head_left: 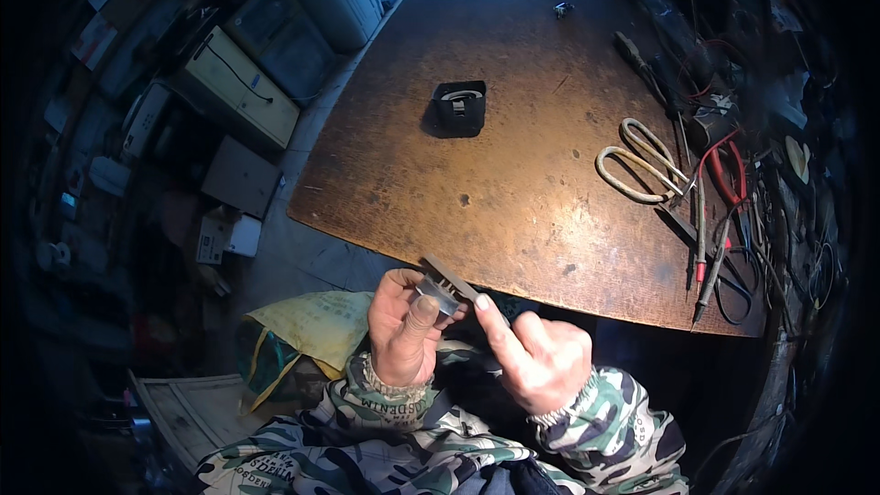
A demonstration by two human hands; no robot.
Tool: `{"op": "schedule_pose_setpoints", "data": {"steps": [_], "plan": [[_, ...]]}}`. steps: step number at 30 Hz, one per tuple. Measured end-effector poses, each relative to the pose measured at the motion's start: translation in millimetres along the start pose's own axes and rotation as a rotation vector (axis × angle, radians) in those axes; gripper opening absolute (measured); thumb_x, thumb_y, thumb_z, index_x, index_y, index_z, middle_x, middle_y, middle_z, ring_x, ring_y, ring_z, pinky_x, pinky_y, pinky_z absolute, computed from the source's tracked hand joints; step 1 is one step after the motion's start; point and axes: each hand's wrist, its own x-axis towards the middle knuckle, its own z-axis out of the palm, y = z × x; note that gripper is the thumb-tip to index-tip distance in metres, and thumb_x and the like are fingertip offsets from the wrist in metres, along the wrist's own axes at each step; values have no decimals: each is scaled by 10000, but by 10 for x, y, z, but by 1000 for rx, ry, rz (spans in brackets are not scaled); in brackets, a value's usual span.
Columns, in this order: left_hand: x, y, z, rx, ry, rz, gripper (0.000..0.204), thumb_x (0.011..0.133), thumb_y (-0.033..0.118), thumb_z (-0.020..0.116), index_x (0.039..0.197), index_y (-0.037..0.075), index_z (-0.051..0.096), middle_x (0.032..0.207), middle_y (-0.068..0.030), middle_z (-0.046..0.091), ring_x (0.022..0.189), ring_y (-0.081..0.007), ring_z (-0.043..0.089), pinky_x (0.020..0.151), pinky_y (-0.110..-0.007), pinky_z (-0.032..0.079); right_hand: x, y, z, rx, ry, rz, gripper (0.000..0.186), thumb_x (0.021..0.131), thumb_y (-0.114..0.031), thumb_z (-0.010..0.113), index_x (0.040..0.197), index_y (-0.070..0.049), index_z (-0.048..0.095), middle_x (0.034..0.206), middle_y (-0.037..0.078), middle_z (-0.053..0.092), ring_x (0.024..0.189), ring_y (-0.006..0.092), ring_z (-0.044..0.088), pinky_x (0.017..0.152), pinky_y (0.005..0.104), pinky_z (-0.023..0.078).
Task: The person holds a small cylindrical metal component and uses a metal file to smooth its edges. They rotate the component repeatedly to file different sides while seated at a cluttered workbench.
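Just off the table's near edge, my left hand (403, 330) is closed, its thumb and fingers pinching a small shiny metal piece (439, 296). Across that piece lies a flat grey-brown bar (451, 279), much like a flat file; whether the two touch cannot be made out. My right hand (541, 356) is curled round the bar's near end, with the index finger stretched along it. The part inside the right palm is hidden. Farther off on the table sits a small black case (460, 110) with a pale curved band in it.
The worn wooden table (385, 156) fills the middle. Large scissors (642, 165), red-handled pliers (726, 174) and meter probes (702, 266) lie on its right side beside tangled wires. A small metal part (563, 10) is at the back. A yellow bag (312, 325) stands left of my arm.
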Motion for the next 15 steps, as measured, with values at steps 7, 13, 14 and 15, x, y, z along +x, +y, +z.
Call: {"op": "schedule_pose_setpoints", "data": {"steps": [7, 13, 14, 15], "plan": [[16, -37, 1, -18, -12, -5, 371, 1085, 190, 727, 1337, 50, 495, 1193, -148, 733, 1079, -265, 777, 923, -418, 687, -291, -78, 166, 4, 93, 38, 622, 783, -71, 767, 1403, -22, 740, 689, -5, 412, 480, 111, 508, 435, 305, 422], [-3, 21, -7, -10, -11, -4, 353, 1085, 186, 726, 1319, 41, 505, 1198, -159, 731, 1067, -265, 772, 918, -416, 681, -111, -110, 142, 127, 141, 90, 718, 672, 2, 727, 1387, -52, 753, 688, 26, 428, 481, 178, 497, 439, 354, 414], [-8, -7, -22, -5, -30, -5, 345, 1096, 200, 711, 1322, 44, 501, 1200, -162, 737, 1069, -276, 783, 916, -421, 689, -263, -154, 94, 81, 97, 99, 730, 666, 2, 732, 1394, -55, 753, 681, 26, 421, 468, 179, 485, 433, 358, 413], [1, -14, -8, -17, -11, 0, 351, 1084, 184, 728, 1314, 37, 507, 1193, -162, 734, 1050, -264, 775, 911, -413, 681, -330, -220, 80, 76, 85, 151, 737, 659, 6, 731, 1393, -57, 757, 672, 25, 414, 456, 178, 470, 427, 361, 409]]}}
